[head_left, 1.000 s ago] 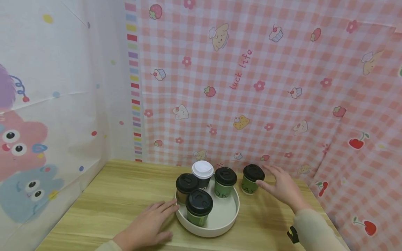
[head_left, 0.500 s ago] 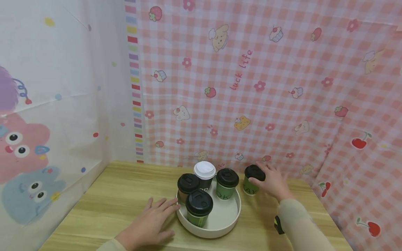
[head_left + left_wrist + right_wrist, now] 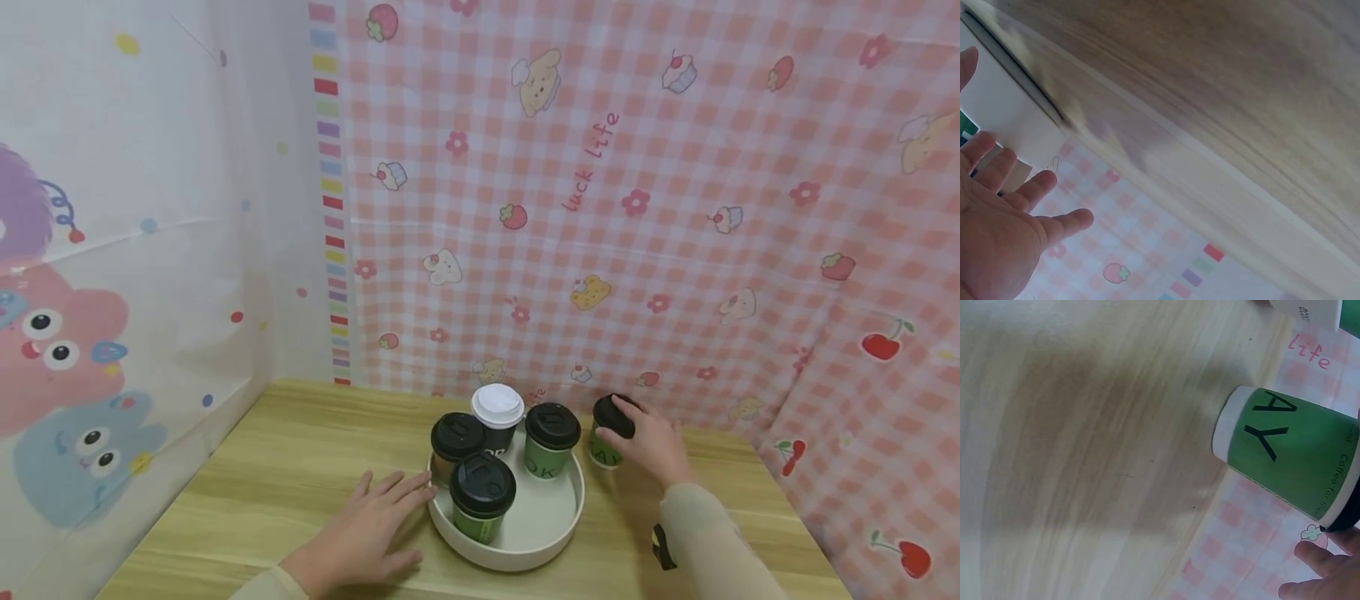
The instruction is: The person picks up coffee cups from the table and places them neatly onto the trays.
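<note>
My right hand (image 3: 654, 442) grips a green paper coffee cup (image 3: 604, 450) by its black lid, thumb on the near side and fingers over the far side. In the right wrist view the cup (image 3: 1291, 450) shows the letters AY, and two fingers (image 3: 1319, 559) extend past the lid. My left hand (image 3: 367, 529) lies spread at the left of a round white tray (image 3: 558, 521), fingertips right at its rim. Inside the tray stand a green cup (image 3: 546, 462), a brown cup (image 3: 444, 468), a white-lidded black cup (image 3: 498, 408) and a front green cup (image 3: 480, 508).
The wooden table (image 3: 300, 450) meets a pink checked cloth (image 3: 450, 208) at the back and right. A white printed cloth (image 3: 187, 275) hangs at the left. A small black item (image 3: 662, 546) shows beside the right sleeve.
My right hand has moved left onto the lid of the cup outside the tray and closed round it. The left hand stays by the tray rim. The view has shifted slightly.
</note>
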Demonstrator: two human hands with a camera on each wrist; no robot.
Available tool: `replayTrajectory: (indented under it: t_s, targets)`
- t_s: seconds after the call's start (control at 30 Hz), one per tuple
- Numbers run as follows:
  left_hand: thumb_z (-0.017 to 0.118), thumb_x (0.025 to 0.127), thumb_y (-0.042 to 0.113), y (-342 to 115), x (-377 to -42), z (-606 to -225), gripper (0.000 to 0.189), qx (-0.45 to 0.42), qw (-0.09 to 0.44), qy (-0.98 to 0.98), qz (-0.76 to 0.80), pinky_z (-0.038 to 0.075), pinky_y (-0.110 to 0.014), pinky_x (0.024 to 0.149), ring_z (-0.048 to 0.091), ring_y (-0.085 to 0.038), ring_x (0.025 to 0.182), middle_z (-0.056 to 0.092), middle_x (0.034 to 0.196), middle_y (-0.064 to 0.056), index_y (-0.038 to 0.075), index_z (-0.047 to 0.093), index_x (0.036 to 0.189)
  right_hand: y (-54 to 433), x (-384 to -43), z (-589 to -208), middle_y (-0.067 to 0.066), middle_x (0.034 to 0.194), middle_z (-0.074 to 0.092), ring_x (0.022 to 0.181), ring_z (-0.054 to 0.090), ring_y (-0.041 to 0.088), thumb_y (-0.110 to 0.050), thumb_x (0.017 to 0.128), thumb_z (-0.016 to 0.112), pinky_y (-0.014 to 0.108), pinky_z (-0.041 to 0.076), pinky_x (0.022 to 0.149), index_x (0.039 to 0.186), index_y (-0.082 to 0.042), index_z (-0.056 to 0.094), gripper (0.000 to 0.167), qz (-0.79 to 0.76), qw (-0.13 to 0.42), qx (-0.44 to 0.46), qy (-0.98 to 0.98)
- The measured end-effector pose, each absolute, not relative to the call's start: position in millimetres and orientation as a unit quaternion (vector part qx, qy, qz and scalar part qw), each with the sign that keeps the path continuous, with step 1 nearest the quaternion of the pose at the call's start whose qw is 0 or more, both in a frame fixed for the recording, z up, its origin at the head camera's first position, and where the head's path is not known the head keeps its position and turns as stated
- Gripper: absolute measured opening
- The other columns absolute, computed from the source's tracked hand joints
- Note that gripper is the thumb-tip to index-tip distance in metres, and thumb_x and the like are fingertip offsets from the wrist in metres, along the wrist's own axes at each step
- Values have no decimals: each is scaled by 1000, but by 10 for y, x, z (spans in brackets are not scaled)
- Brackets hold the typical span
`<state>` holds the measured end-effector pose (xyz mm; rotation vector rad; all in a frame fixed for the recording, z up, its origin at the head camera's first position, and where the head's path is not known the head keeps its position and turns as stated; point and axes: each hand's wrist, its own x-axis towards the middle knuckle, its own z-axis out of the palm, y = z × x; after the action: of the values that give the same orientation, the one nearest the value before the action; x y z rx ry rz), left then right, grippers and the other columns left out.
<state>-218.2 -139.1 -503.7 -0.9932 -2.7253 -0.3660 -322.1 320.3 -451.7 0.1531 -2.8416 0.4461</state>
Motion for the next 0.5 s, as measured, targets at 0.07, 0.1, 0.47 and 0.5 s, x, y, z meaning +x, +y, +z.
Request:
replayTrajectory:
  t_s: [0.07, 0.1, 0.47, 0.5]
  targets:
    - [84, 86, 47, -1388, -2186, -5025, 80, -337, 105, -927, -124, 39, -85, 108, 57, -49, 140, 52, 165, -8, 17, 55, 155, 3208, -3219, -4539, 32, 158, 51, 140, 53, 58, -53, 96, 75, 87, 27, 114, 156, -15, 57, 74, 156, 141, 50, -976]
    - [84, 86, 47, -1387, -2188, -5019, 80, -336, 103, -928, -125, 39, -85, 108, 57, -49, 140, 51, 165, -8, 17, 55, 155, 3207, -3216, -4544, 32, 158, 51, 140, 53, 58, -53, 96, 75, 86, 28, 114, 156, -15, 57, 74, 158, 145, 50, -976]
    - [83, 88, 47, -1383, -2181, -4985, 79, -333, 86, -930, -129, 38, -84, 109, 56, -49, 141, 51, 165, -9, 17, 54, 155, 3181, -3195, -4576, 32, 163, 44, 142, 49, 62, -44, 97, 78, 73, 45, 113, 156, -9, 56, 72, 208, 148, 41, -966]
    - [83, 88, 47, -1382, -2181, -4991, 79, -333, 85, -930, -128, 38, -84, 109, 56, -49, 141, 50, 166, -9, 17, 54, 155, 3181, -3191, -4578, 32, 164, 44, 142, 48, 61, -43, 97, 78, 73, 45, 113, 156, -9, 56, 72, 210, 149, 41, -966]
